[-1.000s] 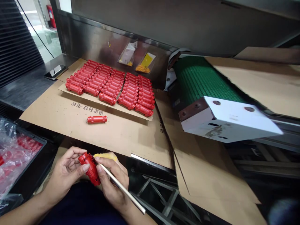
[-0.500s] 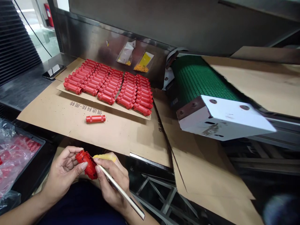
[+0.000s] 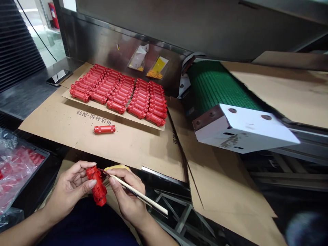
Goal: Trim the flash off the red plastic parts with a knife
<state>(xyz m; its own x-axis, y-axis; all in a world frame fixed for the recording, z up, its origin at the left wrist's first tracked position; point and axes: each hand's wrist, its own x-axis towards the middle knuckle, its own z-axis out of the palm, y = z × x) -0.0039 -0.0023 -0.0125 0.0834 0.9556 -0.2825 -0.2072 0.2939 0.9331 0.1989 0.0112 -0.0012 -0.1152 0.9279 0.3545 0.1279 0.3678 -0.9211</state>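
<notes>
My left hand [image 3: 73,186] pinches a red plastic cylinder [image 3: 96,186] with cut-outs, held near upright above my lap. Between the thumb and fingers of my right hand [image 3: 129,194] is a thin pale stick [image 3: 143,198], its dark tip close to the cylinder's upper right side. Something yellow [image 3: 118,167] shows by the right index finger; it is partly hidden. One red cylinder [image 3: 105,129] lies on the cardboard sheet [image 3: 123,143] beyond my hands. Behind it, several rows of similar red cylinders [image 3: 118,94] fill a cardboard tray [image 3: 97,110].
A green conveyor belt [image 3: 222,85] with a white metal end bracket [image 3: 246,126] stands at the right. A phone [image 3: 59,77] lies at the back left. Small bags with yellow pieces [image 3: 156,70] are at the back. A bin [image 3: 42,160] of plastic-wrapped red parts sits at the left.
The held cylinder has turned more upright and shows more of its length. My right hand has moved slightly right and down with the stick, leaving a small gap beside the cylinder.
</notes>
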